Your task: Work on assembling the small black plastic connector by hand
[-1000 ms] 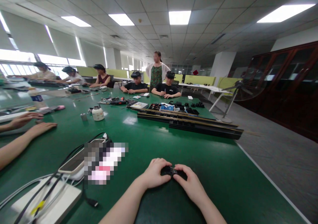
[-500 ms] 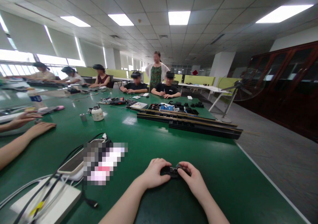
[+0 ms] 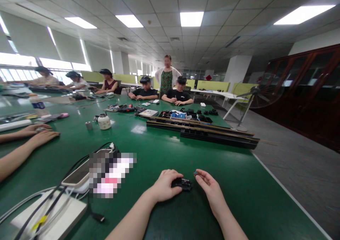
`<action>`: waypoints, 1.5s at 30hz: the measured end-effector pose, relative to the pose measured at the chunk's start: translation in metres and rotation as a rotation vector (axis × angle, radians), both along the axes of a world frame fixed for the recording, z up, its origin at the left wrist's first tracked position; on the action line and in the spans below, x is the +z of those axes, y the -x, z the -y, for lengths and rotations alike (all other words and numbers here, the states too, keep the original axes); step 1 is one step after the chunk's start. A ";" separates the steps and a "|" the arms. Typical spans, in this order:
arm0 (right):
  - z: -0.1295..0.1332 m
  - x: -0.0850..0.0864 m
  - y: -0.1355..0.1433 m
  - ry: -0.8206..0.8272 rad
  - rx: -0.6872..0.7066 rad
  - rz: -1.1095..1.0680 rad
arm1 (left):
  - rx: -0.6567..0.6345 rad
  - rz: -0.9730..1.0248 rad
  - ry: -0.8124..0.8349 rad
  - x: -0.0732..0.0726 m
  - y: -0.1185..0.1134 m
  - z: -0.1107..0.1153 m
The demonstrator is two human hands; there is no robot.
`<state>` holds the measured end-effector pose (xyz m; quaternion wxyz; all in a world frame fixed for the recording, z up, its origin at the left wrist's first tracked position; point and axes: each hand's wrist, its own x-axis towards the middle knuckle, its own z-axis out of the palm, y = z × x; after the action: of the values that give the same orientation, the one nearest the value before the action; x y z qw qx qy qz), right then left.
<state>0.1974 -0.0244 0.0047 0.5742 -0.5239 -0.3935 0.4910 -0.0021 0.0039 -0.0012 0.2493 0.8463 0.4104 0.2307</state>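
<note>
My left hand (image 3: 168, 186) is closed around the left end of a small black device (image 3: 186, 184), with thumb and fingers on its two sides. The device lies low over the green table, and uneven inner parts show on its top face. Just to its right, apart from it, my right hand (image 3: 208, 184) pinches a tiny dark bluish piece (image 3: 196, 173) between thumb and fingertips. That piece is too small to name. My left palm hides the device's left end.
Left of my arms are a white-cased power bank or phone (image 3: 82, 172) with cables, and a white box (image 3: 53, 215). Long black rails (image 3: 217, 139) with thin rods lie ahead. A co-worker's hands (image 3: 39, 137) rest at far left. A white jar (image 3: 104, 121) stands mid-table.
My right hand has moved off the black device, a little up and right, now with a tiny piece in its fingertips. My left hand has stayed in place.
</note>
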 end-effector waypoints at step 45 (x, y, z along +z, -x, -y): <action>-0.005 -0.008 -0.006 -0.002 -0.188 -0.276 | 0.020 0.002 0.051 -0.001 -0.001 -0.003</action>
<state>0.2034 -0.0196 -0.0034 0.6666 -0.4854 -0.2607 0.5021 -0.0010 0.0067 -0.0023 0.2687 0.8355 0.4242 0.2234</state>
